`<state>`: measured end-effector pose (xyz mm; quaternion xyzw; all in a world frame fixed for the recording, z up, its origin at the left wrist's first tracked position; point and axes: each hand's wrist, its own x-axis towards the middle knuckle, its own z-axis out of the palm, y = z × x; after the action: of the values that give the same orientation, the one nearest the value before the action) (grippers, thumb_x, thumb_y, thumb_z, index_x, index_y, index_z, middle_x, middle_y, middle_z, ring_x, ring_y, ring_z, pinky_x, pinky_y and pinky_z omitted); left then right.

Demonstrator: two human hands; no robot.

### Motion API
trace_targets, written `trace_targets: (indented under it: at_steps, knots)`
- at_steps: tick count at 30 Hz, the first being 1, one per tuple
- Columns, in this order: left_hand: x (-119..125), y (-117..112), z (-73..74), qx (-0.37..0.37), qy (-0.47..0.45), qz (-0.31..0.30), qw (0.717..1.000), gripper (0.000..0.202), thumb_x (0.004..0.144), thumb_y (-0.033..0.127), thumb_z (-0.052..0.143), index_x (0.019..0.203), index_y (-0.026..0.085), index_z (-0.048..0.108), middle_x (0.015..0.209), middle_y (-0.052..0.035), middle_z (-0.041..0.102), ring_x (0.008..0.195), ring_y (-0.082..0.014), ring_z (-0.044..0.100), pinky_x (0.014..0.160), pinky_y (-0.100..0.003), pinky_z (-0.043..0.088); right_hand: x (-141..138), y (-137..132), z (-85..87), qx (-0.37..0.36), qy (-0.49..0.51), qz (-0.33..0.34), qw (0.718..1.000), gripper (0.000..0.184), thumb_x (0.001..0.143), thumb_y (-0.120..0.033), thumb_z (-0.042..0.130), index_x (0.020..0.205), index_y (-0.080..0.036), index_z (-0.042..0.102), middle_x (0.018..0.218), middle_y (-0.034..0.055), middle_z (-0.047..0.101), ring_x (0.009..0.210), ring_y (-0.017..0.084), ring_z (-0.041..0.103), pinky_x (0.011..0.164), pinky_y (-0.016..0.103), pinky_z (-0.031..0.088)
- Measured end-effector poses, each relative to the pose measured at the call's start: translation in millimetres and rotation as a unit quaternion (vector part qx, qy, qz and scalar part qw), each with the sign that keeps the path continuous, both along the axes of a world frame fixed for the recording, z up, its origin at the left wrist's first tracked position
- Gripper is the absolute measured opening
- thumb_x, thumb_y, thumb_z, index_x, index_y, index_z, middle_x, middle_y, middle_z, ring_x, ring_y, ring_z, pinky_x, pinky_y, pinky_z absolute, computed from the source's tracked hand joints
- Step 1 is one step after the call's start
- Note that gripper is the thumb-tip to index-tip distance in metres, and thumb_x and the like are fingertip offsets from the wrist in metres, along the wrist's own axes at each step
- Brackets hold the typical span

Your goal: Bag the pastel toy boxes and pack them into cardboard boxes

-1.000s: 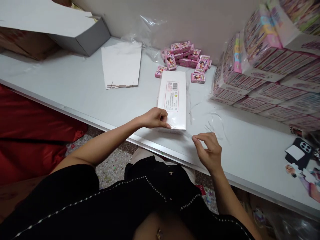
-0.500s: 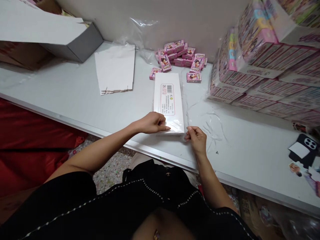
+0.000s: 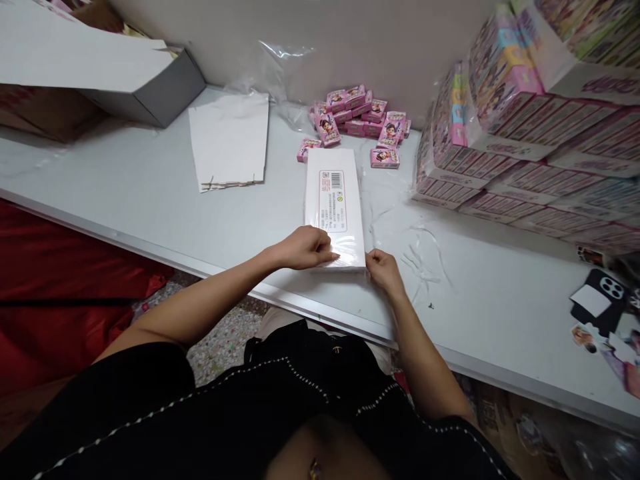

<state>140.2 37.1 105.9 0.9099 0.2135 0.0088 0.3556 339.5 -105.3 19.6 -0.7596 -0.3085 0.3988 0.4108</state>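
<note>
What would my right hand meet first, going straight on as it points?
Your right hand would probably meet the white box, by its near right corner; they may be touching, depth is unclear.

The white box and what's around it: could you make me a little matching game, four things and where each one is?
1. Left hand
2. Stack of white sheets
3. Right hand
4. Loose pink boxes

A. Heaped near the wall
B. At the white box's near right corner
C. Resting on top of the white box
D. Lying left of the white box

Pairs: 1-C, 2-D, 3-B, 4-A
</note>
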Motion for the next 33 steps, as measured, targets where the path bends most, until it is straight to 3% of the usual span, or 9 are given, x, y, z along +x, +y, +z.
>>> trace_targets:
  at_steps: [3, 5, 8, 13, 18, 21, 24, 28, 33]
  knots:
    - [-1, 0, -0.3, -0.006, 0.004, 0.005, 1.000, 0.041, 0.084, 0.045, 0.059, 0.057, 0.019, 0.044, 0.059, 0.0007, 0.049, 0.057, -0.0112, 0.040, 0.057, -0.026, 0.028, 9, 4, 24.6, -0.005, -0.234, -0.047, 0.971, 0.033, 0.082, -0.051, 0.057, 0.068, -0.021, 0.058, 0.062, 0.0013, 0.060, 0.060, 0.016, 0.052, 0.059, 0.027, 0.038]
    - [-2, 0, -0.8, -0.007, 0.008, 0.003, 1.000, 0.041, 0.084, 0.045, 0.059, 0.057, 0.018, 0.045, 0.058, 0.0010, 0.049, 0.056, -0.0109, 0.040, 0.057, -0.026, 0.028, 3, 15, 44.9, 0.063, -0.310, -0.072, 0.946, 0.034, 0.092, -0.049, 0.046, 0.089, -0.020, 0.063, 0.079, 0.0046, 0.067, 0.072, 0.019, 0.058, 0.070, 0.030, 0.043]
    - [0, -1, -1.4, -0.006, 0.008, 0.006, 1.000, 0.039, 0.083, 0.044, 0.061, 0.057, 0.018, 0.048, 0.058, 0.0012, 0.050, 0.055, -0.0105, 0.040, 0.056, -0.026, 0.027, -23, 43, 63.8, 0.144, -0.398, 0.030, 0.906, 0.040, 0.099, -0.044, 0.036, 0.122, -0.019, 0.058, 0.110, 0.0122, 0.067, 0.099, 0.024, 0.059, 0.088, 0.038, 0.045]
    - [-6, -1, 4.8, -0.018, -0.003, 0.023, 1.000, 0.042, 0.078, 0.049, 0.069, 0.058, 0.016, 0.052, 0.059, 0.0009, 0.054, 0.056, -0.0103, 0.042, 0.058, -0.025, 0.028, -48, 71, 57.7, 0.082, -0.516, 0.179, 0.833, 0.051, 0.100, -0.040, 0.036, 0.143, -0.014, 0.045, 0.148, 0.0218, 0.043, 0.128, 0.036, 0.039, 0.102, 0.056, 0.036]
    - [-48, 7, 10.8, 0.006, 0.008, 0.077, 0.997, 0.037, 0.068, 0.049, 0.078, 0.060, 0.017, 0.060, 0.063, -0.0005, 0.059, 0.064, -0.0138, 0.051, 0.061, -0.027, 0.032, -41, 70, 50.0, 0.073, -0.524, 0.195, 0.826, 0.049, 0.101, -0.041, 0.031, 0.138, -0.016, 0.052, 0.148, 0.0198, 0.043, 0.128, 0.036, 0.037, 0.101, 0.059, 0.037]
    - [-76, 7, 2.3, -0.124, -0.111, 0.097, 0.981, 0.022, 0.074, 0.038, 0.073, 0.069, 0.018, 0.063, 0.085, -0.0033, 0.070, 0.083, -0.0154, 0.062, 0.077, -0.030, 0.044, -40, 69, 48.9, 0.080, -0.526, 0.193, 0.824, 0.049, 0.100, -0.042, 0.032, 0.137, -0.017, 0.052, 0.147, 0.0181, 0.044, 0.127, 0.036, 0.037, 0.100, 0.058, 0.039]
    - [-91, -2, -12.8, -0.267, -0.204, 0.114, 0.935, 0.018, 0.078, 0.033, 0.070, 0.078, 0.017, 0.063, 0.104, -0.0079, 0.072, 0.097, -0.0160, 0.065, 0.090, -0.033, 0.048, -42, 71, 47.8, 0.083, -0.530, 0.189, 0.823, 0.048, 0.100, -0.042, 0.034, 0.137, -0.017, 0.053, 0.146, 0.0175, 0.045, 0.127, 0.036, 0.038, 0.099, 0.058, 0.040]
    - [-98, -12, -31.4, -0.366, -0.216, 0.164, 0.890, 0.019, 0.082, 0.033, 0.066, 0.089, 0.017, 0.059, 0.079, -0.0047, 0.072, 0.075, -0.0127, 0.067, 0.075, -0.030, 0.054, -42, 71, 46.4, 0.088, -0.531, 0.190, 0.821, 0.048, 0.099, -0.041, 0.035, 0.136, -0.016, 0.054, 0.146, 0.0182, 0.045, 0.127, 0.036, 0.037, 0.100, 0.057, 0.040]
    - [-110, -11, -50.6, -0.369, -0.273, 0.312, 0.832, 0.034, 0.078, 0.035, 0.072, 0.104, 0.017, 0.058, 0.070, -0.0008, 0.070, 0.055, -0.0081, 0.056, 0.057, -0.023, 0.048, -40, 72, 44.1, 0.103, -0.526, 0.191, 0.822, 0.047, 0.099, -0.040, 0.036, 0.136, -0.016, 0.053, 0.144, 0.0187, 0.045, 0.128, 0.034, 0.036, 0.105, 0.057, 0.037]
